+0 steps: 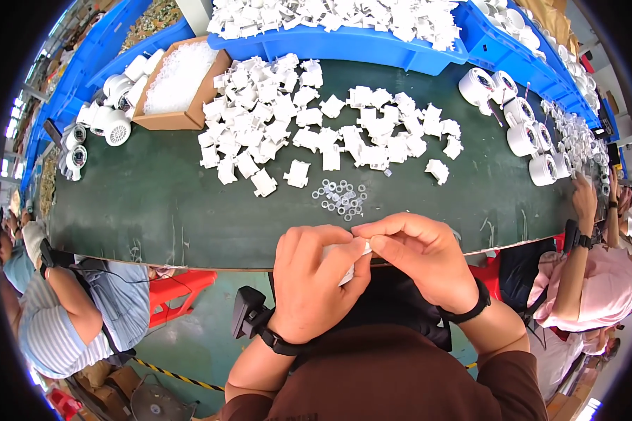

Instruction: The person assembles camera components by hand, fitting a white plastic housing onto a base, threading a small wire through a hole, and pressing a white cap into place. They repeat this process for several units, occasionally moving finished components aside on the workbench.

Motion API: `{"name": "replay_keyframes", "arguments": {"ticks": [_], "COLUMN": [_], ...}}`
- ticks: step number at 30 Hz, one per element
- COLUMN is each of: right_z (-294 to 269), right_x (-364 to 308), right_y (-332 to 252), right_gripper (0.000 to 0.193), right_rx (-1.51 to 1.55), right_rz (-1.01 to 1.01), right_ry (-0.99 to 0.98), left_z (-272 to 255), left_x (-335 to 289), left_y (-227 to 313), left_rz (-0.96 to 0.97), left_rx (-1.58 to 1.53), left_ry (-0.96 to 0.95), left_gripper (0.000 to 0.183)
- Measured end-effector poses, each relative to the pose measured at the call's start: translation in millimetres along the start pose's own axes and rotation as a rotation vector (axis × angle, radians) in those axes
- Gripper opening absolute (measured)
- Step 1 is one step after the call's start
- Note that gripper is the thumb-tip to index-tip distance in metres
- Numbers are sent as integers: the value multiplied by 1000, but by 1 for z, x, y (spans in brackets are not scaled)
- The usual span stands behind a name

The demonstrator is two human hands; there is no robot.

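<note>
**Holding a small white plastic part at the near edge of the worktop**

Holding one small white plastic part (350, 261) between them, the left hand (312, 281) and right hand (418, 256) meet just over the near edge of the dark green worktop (140, 210). The left hand is curled around the part from below; the right hand pinches its upper end with thumb and forefinger. Only a pale, angular sliver shows between the fingers; its full shape cannot be made out. Just beyond the hands lies a cluster of small clear rings (340, 196). Further toward the far edge spreads a heap of white moulded pieces (309, 126). A cardboard box (179, 81) of translucent bits stands at the far left, and round white housings (523, 130) line the right edge.
</note>
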State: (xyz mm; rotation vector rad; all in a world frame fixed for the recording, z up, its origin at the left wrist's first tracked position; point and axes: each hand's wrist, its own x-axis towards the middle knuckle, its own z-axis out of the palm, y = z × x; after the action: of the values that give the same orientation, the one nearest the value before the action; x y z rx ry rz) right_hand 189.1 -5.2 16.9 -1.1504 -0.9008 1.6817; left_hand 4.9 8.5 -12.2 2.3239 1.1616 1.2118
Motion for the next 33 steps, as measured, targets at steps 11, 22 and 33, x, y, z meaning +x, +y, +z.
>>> {"name": "replay_keyframes", "arguments": {"ticks": [11, 22, 33], "right_z": [-9, -292, -339], "right_x": [-9, -22, 39], "right_y": [-2, -82, -120], "right_gripper": [14, 51, 76], "right_rx": [-344, -1693, -1490], "right_rz": [-62, -753, 107], "right_ry": [-103, 1194, 1052], "left_z": [-34, -102, -41], "left_x": [0, -22, -16], "left_y": [-23, -91, -64], "left_rz": [65, -152, -270], "left_rx": [-168, 697, 492], "left_ry": [-250, 118, 110], "left_gripper": [31, 63, 53]}}
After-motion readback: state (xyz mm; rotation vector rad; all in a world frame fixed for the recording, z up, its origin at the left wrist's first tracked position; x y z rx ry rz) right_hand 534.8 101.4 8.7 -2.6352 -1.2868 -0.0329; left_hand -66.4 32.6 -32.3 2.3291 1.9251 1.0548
